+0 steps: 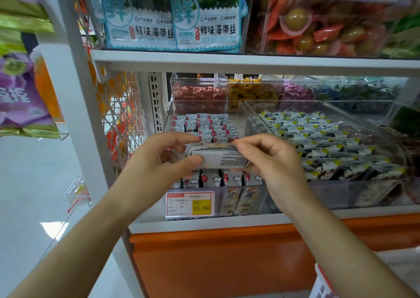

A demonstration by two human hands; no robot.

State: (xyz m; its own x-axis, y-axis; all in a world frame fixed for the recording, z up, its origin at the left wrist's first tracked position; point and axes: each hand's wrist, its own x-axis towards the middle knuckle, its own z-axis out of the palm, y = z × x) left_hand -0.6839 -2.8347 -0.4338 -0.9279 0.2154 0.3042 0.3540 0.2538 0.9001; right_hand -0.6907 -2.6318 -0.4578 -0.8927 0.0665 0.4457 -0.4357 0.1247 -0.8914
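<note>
We pinch a stack of white foil snack packets [216, 155] between left hand [162, 159] and right hand [270, 161], squaring them above the clear plastic bin [241, 113] for tidy slotting.

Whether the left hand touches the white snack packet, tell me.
Touching. Head view: the left hand grips the white snack packet, thumb pressed flat on its front.

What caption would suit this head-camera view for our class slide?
Left hand and right hand grip a bundle of white snack packets over a clear bin of matching packets.
</note>
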